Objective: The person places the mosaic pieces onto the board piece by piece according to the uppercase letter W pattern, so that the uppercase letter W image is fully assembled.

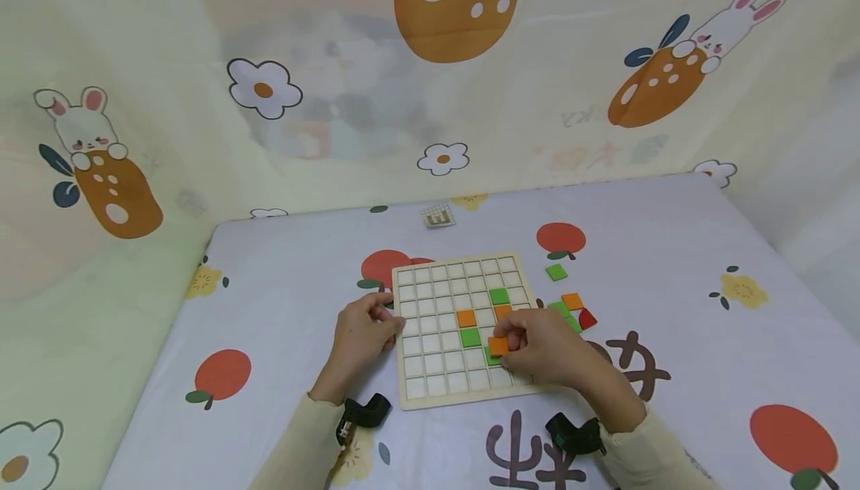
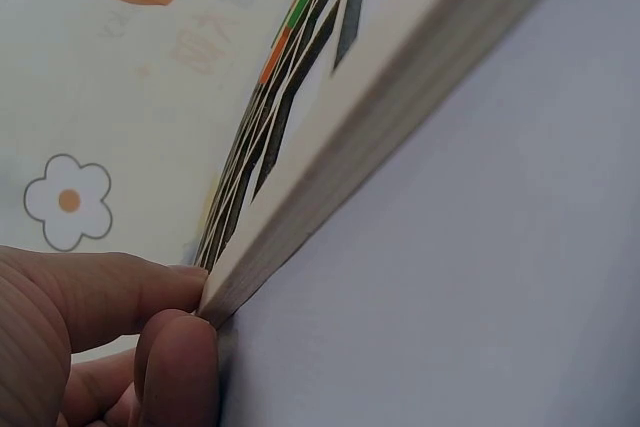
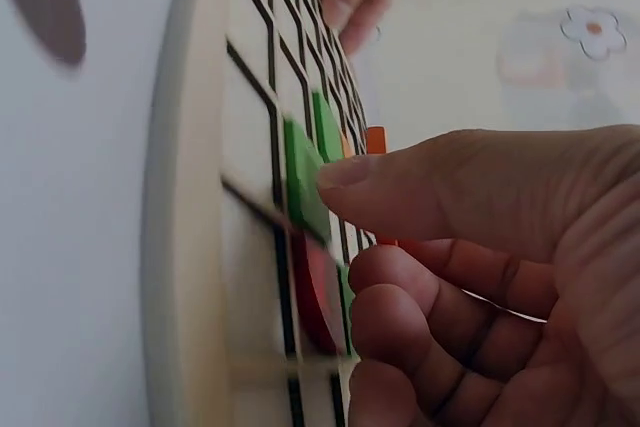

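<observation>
Pinching the orange tile (image 1: pixel 498 346) in my right fingers (image 3: pixel 385 322) above the board's (image 1: pixel 434 364) near right part, I'd do well to keep it level and square to the grid, my left fingers (image 2: pixel 180 367) steadying the left edge. Loose pieces (image 1: pixel 572 301) lie just beyond on the cloth-covered desk (image 1: pixel 282 273); a bunny-printed sheet (image 1: pixel 363 184) hangs behind.

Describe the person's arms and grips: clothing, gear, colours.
The left sleeve and right sleeve are long, plain and cream. A small black device, rounded and bulky, sits at each wrist: left device, right device. Left grip and right grip are ungloved.
</observation>
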Tool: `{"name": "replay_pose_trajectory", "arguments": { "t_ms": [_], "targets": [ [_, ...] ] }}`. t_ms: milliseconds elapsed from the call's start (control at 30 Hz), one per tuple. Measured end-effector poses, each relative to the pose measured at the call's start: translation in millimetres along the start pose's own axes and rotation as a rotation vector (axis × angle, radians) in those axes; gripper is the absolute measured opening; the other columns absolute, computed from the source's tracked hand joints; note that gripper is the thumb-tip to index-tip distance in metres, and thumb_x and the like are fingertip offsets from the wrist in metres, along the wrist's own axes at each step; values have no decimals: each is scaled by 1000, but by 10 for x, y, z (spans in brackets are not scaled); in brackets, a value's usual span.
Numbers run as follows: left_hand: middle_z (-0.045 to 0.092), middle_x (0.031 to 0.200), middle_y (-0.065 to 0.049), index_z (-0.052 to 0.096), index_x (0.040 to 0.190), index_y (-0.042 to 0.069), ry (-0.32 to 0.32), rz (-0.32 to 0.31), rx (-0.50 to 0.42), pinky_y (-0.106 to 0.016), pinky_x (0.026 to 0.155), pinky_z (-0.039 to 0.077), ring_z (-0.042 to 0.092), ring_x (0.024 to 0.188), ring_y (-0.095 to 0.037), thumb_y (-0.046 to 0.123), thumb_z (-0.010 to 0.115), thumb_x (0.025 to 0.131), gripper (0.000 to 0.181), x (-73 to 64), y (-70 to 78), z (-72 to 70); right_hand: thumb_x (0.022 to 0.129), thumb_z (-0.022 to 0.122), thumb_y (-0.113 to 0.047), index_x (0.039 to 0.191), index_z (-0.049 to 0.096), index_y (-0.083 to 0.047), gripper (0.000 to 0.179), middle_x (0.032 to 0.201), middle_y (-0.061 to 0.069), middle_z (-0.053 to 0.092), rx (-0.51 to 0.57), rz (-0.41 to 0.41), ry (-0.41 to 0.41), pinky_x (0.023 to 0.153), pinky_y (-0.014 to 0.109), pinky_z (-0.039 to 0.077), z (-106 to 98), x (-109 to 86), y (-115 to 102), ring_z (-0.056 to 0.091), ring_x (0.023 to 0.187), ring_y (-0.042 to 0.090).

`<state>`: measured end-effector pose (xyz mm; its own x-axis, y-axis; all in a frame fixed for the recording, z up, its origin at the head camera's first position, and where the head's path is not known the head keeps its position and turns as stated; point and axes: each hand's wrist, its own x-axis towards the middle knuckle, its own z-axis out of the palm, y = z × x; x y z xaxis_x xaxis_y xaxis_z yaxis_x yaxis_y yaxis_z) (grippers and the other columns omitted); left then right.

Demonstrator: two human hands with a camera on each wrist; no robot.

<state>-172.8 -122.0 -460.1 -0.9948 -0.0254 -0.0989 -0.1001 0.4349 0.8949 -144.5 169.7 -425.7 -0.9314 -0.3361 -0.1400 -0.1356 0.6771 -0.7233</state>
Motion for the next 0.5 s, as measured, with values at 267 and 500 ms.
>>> {"name": "replay_pose_trajectory", "arguments": {
  "t_ms": [267,500],
  "targets": [
    [65,77,-5,69,127,-2,-5,10,17,-26,53,50,59,51,-12,5,80,88,41,-5,-6,-7,76,82,2,94,75,-13,24,71,-4,56,-39,-49,-27,62,26,44,135,55,-119,52,71,14],
    [65,75,-4,69,127,-1,-8,14,34,-26,54,49,60,51,-12,6,80,88,41,0,-9,-9,76,85,1,93,76,-14,24,72,-5,56,-83,-52,-31,64,27,45,154,90,-185,52,73,14]
  ]
}}
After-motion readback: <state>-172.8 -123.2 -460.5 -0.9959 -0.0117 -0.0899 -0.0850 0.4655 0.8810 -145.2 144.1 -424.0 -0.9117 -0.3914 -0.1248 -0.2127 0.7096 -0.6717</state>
